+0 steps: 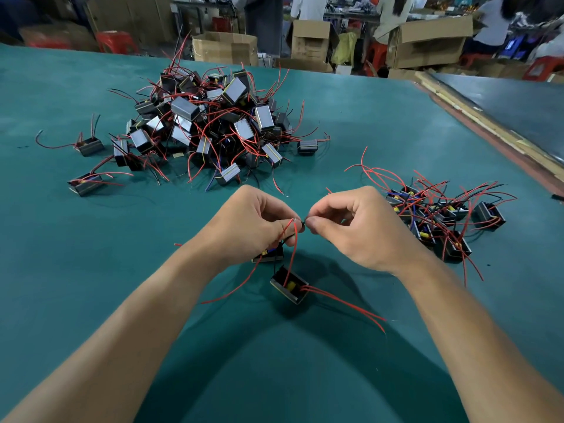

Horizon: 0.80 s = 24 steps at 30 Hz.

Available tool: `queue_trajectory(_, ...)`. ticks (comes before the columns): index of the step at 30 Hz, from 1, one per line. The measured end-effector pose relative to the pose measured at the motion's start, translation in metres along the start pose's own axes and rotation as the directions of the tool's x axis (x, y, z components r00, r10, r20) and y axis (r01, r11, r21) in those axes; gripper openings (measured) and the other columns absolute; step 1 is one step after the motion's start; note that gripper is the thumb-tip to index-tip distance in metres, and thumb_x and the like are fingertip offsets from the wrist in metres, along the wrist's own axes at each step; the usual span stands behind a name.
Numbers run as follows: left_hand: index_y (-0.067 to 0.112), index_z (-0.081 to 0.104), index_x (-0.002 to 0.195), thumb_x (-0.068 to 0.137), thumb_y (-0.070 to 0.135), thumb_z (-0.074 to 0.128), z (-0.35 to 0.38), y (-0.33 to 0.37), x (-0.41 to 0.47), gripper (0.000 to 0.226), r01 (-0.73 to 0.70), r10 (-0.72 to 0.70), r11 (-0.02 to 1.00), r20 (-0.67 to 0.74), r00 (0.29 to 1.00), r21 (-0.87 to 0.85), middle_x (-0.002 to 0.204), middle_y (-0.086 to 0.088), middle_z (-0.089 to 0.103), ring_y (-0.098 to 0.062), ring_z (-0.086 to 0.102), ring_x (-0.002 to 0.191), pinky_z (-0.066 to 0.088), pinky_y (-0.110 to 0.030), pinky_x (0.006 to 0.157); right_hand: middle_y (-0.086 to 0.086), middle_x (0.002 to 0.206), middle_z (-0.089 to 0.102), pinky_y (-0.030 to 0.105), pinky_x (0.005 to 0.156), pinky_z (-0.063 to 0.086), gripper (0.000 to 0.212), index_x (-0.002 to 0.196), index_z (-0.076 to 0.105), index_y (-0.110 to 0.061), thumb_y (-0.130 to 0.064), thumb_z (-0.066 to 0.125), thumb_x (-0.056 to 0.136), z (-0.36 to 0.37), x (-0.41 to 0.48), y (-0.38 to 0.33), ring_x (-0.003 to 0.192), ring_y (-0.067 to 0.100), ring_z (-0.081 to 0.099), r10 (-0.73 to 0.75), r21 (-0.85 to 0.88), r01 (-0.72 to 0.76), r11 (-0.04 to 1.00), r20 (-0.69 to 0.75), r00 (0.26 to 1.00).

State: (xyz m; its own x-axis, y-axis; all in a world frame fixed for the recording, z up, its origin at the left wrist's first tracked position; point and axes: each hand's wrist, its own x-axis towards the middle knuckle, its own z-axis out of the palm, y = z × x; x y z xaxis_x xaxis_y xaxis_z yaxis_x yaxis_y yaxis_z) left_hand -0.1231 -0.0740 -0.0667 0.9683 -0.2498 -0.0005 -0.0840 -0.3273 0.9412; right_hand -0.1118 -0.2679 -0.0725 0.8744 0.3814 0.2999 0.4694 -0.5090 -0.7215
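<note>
Both hands meet above the near middle of a green surface [91,270], seen from a head-worn camera looking down. Left hand [253,224] has its fingers curled, thumb and forefinger pinching the top of a red wire [292,248]. Right hand [351,227] is curled the same way, its thumb and forefinger pinching a small dark wire end just where the two hands touch tip to tip.

The red wire runs down from the left hand to a small black box [290,285] lying on the surface just below the hands, with more red leads trailing from it toward the near right. A second black box [268,254] lies partly hidden under the left hand – which wire belongs to it cannot be told.

Toward the far left of the surface sits a large heap of boxes [207,123], the same kind, tangled in red and black wires, with a few strays around it. Near the right edge lies a smaller cluster [442,218] – open sides up.

Beyond the far edge stand cardboard cartons [225,47] and red stools [116,41].
</note>
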Motion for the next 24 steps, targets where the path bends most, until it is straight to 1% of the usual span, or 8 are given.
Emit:
queue_trajectory(4,0.018,0.075,0.07,0.09,0.007,0.068,-0.001,0.0,-0.001,0.024,-0.007,0.008,1.0,0.011,1.0,-0.005,0.056,0.002,0.067,-0.015,0.045,0.052,0.039,-0.028,0.056,-0.014,0.059,0.064,0.014,0.056,0.038,0.019,0.071,0.074,-0.024,-0.013,0.072,0.086,-0.001,0.0,0.0,0.053,0.0,0.05,-0.002,0.012,0.002,1.0,-0.01,1.0)
queue_trajectory(9,0.017,0.075,0.068,0.09,0.009,0.068,-0.002,-0.002,0.001,0.025,-0.028,0.028,1.0,0.001,1.0,0.006,0.056,0.003,0.066,-0.017,0.046,0.054,0.039,-0.03,0.056,-0.005,0.065,0.069,0.026,0.054,0.044,0.011,0.074,0.076,-0.02,-0.013,0.076,0.083,0.0,0.0,-0.001,0.055,0.005,0.052,0.025,0.032,-0.025,0.999,-0.013,1.0)
queue_trajectory(12,0.024,0.074,0.068,0.088,0.01,0.07,0.002,-0.004,0.001,0.025,-0.106,0.113,0.984,-0.044,0.993,0.146,0.057,0.004,0.068,-0.012,0.049,0.05,0.042,-0.026,0.05,0.004,0.062,0.067,0.024,0.052,0.042,0.013,0.068,0.073,-0.016,-0.015,0.075,0.081,-0.002,-0.002,-0.006,0.053,0.005,0.05,0.044,0.052,-0.045,0.998,0.036,0.998)
queue_trajectory(15,0.026,0.073,0.068,0.085,0.01,0.073,0.006,-0.005,-0.001,0.024,-0.198,0.221,0.949,-0.067,0.973,0.246,0.06,0.005,0.069,-0.008,0.051,0.049,0.044,-0.025,0.046,0.003,0.054,0.064,0.024,0.052,0.043,0.019,0.06,0.069,-0.013,-0.01,0.071,0.079,-0.001,-0.001,-0.01,0.051,0.009,0.051,0.176,0.137,-0.184,0.973,0.069,0.982)
queue_trajectory(17,0.022,0.074,0.068,0.083,0.007,0.073,0.007,-0.005,-0.002,0.022,-0.252,0.283,0.928,-0.079,0.956,0.273,0.06,0.008,0.068,-0.003,0.051,0.048,0.044,-0.019,0.047,0.0,0.05,0.06,0.024,0.05,0.042,0.025,0.056,0.066,-0.012,-0.003,0.068,0.08,0.002,0.002,-0.012,0.049,0.013,0.049,0.343,0.255,-0.353,0.9,0.083,0.936)
queue_trajectory(20,0.017,0.075,0.069,0.082,0.005,0.073,0.008,-0.004,-0.004,0.017,-0.339,0.384,0.877,-0.073,0.921,0.341,0.057,0.007,0.064,-0.002,0.047,0.046,0.041,-0.015,0.048,-0.001,0.05,0.054,0.02,0.045,0.04,0.023,0.058,0.061,-0.013,-0.008,0.063,0.081,0.003,0.004,-0.016,0.042,0.01,0.041,0.528,0.436,-0.579,0.689,0.245,0.813)
queue_trajectory(22,0.018,0.074,0.07,0.083,0.009,0.072,0.009,-0.004,-0.004,0.015,-0.356,0.41,0.854,-0.072,0.909,0.38,0.055,0.003,0.062,-0.008,0.048,0.045,0.043,-0.023,0.048,-0.002,0.054,0.054,0.02,0.044,0.042,0.025,0.061,0.062,-0.017,-0.011,0.062,0.085,0.0,0.003,-0.015,0.041,0.008,0.041,0.529,0.498,-0.629,0.597,0.344,0.776)
queue_trajectory(24,0.018,0.074,0.07,0.082,0.013,0.072,0.009,-0.004,-0.003,0.013,-0.321,0.381,0.88,-0.115,0.917,0.351,0.055,0.003,0.063,-0.006,0.05,0.045,0.043,-0.022,0.047,-0.003,0.058,0.058,0.019,0.045,0.045,0.024,0.065,0.066,-0.017,-0.013,0.064,0.089,-0.001,0.003,-0.014,0.044,0.006,0.046,0.496,0.532,-0.595,0.603,0.334,0.801)
